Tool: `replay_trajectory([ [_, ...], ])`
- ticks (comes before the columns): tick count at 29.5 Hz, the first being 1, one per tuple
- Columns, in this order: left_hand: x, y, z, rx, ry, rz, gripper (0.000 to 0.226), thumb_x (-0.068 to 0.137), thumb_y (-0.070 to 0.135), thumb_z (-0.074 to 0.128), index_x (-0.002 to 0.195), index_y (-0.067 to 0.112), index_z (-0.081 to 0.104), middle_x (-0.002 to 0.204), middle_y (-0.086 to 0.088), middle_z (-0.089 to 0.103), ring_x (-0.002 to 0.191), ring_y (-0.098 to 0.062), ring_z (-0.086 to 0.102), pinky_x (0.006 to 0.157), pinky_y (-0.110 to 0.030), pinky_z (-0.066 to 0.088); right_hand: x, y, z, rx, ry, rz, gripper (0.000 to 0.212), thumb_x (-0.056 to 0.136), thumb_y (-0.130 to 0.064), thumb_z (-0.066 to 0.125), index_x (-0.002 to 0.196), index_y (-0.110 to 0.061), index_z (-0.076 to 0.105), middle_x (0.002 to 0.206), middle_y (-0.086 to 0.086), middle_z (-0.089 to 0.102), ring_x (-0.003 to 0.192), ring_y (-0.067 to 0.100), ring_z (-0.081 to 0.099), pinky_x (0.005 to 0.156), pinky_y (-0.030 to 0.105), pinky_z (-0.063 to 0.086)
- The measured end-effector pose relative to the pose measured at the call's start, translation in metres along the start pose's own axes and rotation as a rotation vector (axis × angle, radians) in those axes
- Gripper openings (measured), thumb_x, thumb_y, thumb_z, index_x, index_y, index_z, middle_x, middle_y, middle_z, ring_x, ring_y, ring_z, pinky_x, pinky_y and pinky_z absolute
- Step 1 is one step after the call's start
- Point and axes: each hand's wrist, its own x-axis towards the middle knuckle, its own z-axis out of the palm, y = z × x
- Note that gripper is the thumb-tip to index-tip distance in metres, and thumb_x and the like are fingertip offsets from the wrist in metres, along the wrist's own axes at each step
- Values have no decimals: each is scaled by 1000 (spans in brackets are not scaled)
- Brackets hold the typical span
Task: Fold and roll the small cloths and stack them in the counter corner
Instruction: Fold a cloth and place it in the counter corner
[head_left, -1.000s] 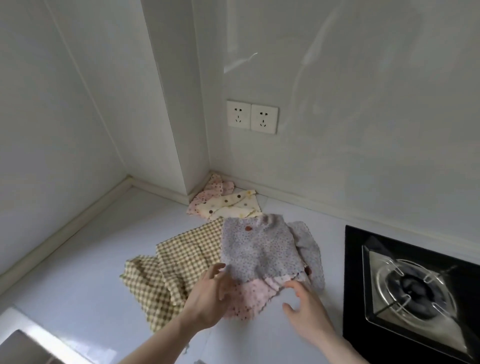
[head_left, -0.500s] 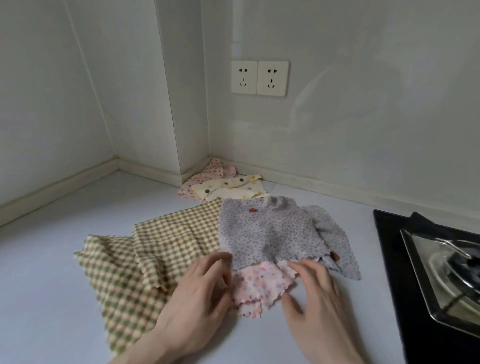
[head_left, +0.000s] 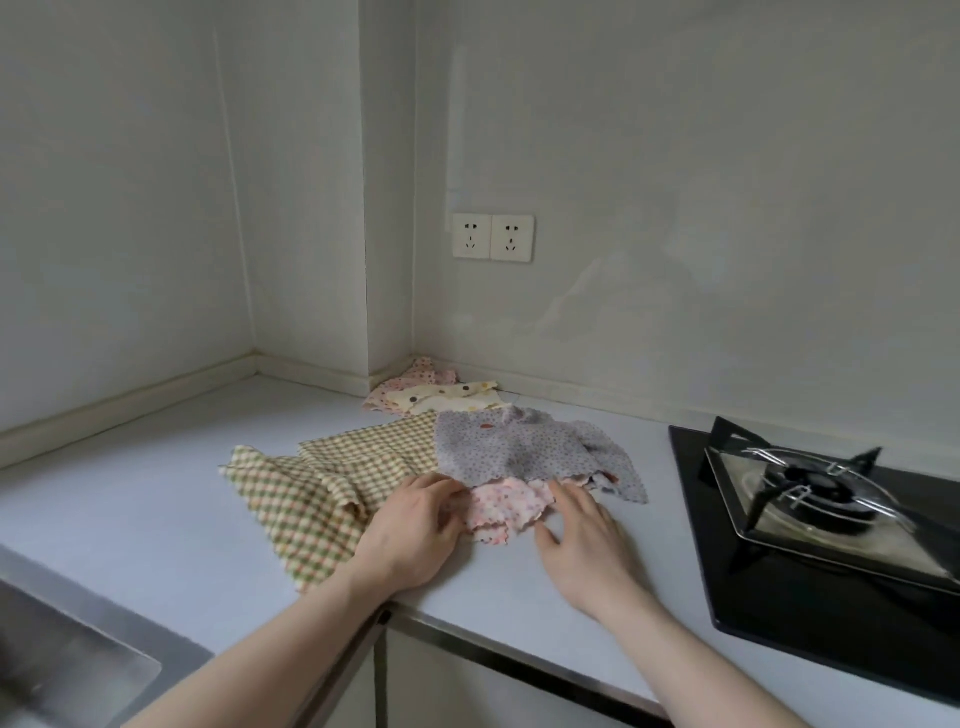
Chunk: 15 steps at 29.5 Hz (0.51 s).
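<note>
Fingers of the left hand (head_left: 415, 525) curled at the left edge of the small pink floral cloth (head_left: 506, 506), seemingly pinching it, while the right hand (head_left: 582, 525) lay with fingers straight and spread, tips pressing the cloth's right edge where it slipped under the grey speckled cloth (head_left: 519, 449). Whether the right thumb caught any fabric could not be told.

Outward from there, a larger green-and-cream gingham cloth (head_left: 322, 488) sprawled rumpled to the left, its near corner reaching the front edge of the pale counter (head_left: 156, 499). Back in the corner two cloths — a pink dotted one (head_left: 415, 379) and a cream one with big dots (head_left: 452, 399) — lay loosely flat rather than rolled.

By my reading the task was barely begun: nothing appeared folded or rolled, and at least five cloths remained. All looked thin and limp, with wavy pinked edges, apt to slide on the smooth counter. A black gas hob (head_left: 831, 519) sat to the right, a steel sink (head_left: 62, 660) to the near left.
</note>
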Motion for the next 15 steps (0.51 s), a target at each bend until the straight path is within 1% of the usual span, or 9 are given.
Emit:
replay_trajectory([
  [2, -3, 2, -2, 11, 17, 24, 37, 92, 36, 52, 125, 31, 69, 138, 15, 59, 126, -9, 52, 109, -25, 38, -13, -2, -2, 6, 1, 23, 71, 100, -52, 36, 163, -35, 8, 171, -7, 9, 154, 18, 21, 125, 36, 22],
  [4, -3, 1, -3, 12, 23, 26, 39, 92, 40, 49, 123, 31, 71, 143, 15, 56, 130, -9, 49, 111, -26, 37, -23, -4, -6, -4, 4, 22, 73, 100, -52, 35, 163, -33, 4, 171, -7, 6, 155, 19, 19, 125, 36, 22],
  [7, -2, 2, -1, 10, -9, 9, 49, 92, 41, 45, 135, 29, 65, 152, 11, 51, 137, -13, 45, 117, -29, 33, -33, -7, -12, -24, 5, 34, 70, 102, -50, 34, 163, -32, 6, 171, -6, 8, 155, 19, 20, 125, 36, 21],
  [10, -3, 1, 0, 16, -5, 18, 53, 93, 40, 42, 141, 27, 58, 153, 11, 50, 138, -12, 44, 119, -29, 30, -36, -8, -13, -27, 16, 39, 69, 101, -50, 34, 163, -32, 9, 171, -7, 10, 155, 18, 21, 124, 35, 21],
  [13, -8, 3, -3, -20, 60, 40, 54, 93, 29, 42, 145, 31, 54, 148, 17, 51, 133, -7, 45, 115, -27, 34, -38, -10, -13, -13, 31, 36, 71, 100, -50, 35, 163, -33, 5, 171, -6, 9, 153, 19, 26, 123, 36, 25],
  [15, -12, 8, -7, -19, 83, 39, 60, 90, 19, 44, 150, 28, 49, 151, 15, 47, 135, -7, 43, 116, -26, 32, -43, -12, -14, 2, 44, 20, 75, 99, -51, 36, 162, -34, -1, 171, -6, 8, 151, 20, 29, 122, 36, 27],
])
